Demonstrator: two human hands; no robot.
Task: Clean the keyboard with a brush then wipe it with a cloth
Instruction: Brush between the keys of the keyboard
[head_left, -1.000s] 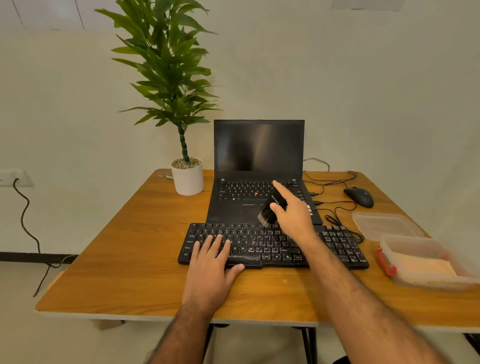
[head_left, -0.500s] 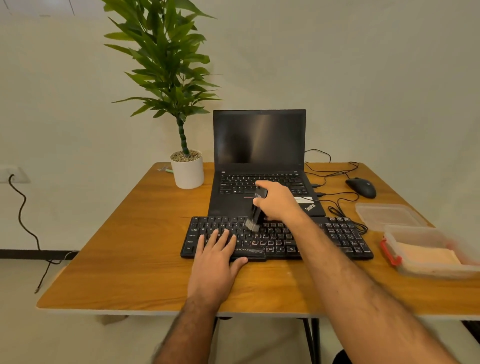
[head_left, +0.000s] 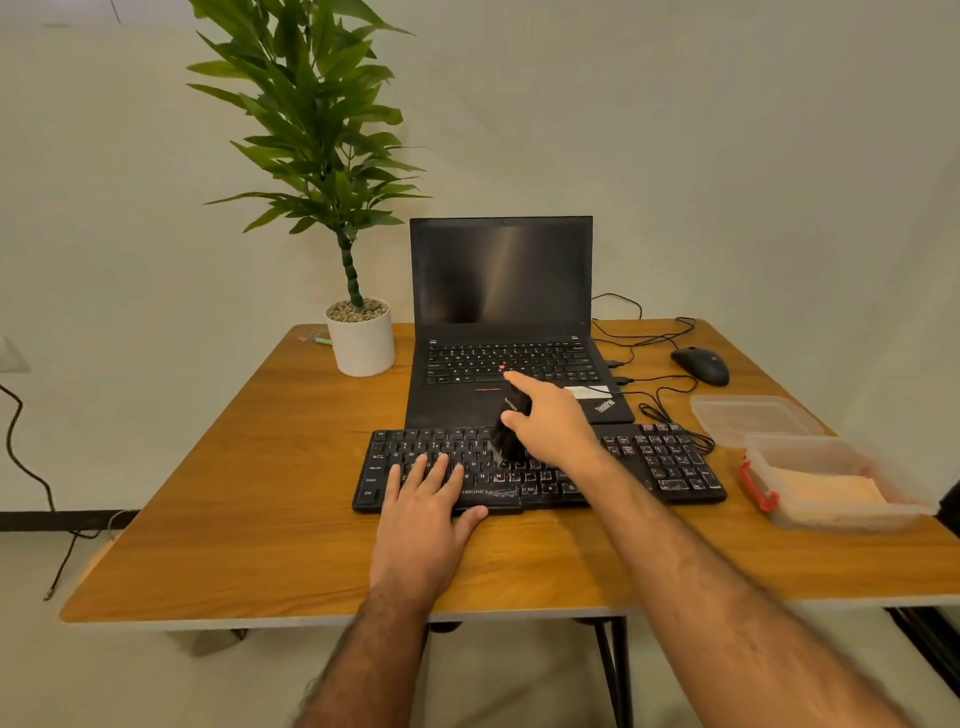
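Note:
A black keyboard (head_left: 660, 462) lies near the front of the wooden table (head_left: 249, 499). My right hand (head_left: 556, 428) grips a small black brush (head_left: 510, 426), with the index finger stretched along its top. The bristles touch the keys in the middle of the keyboard. My left hand (head_left: 423, 514) rests flat on the keyboard's left front part, fingers straight on the keys. A pale folded cloth (head_left: 826, 491) lies inside a clear plastic box (head_left: 836, 519) at the right.
An open black laptop (head_left: 501, 322) stands just behind the keyboard. A potted plant (head_left: 361, 338) is at the back left. A black mouse (head_left: 700, 365) and its cables lie at the back right, beside the box's lid (head_left: 753, 418).
My right hand swept the brush left along the keys, then back a little to the right. My left hand stayed flat on the keyboard. The camera tilted slightly.

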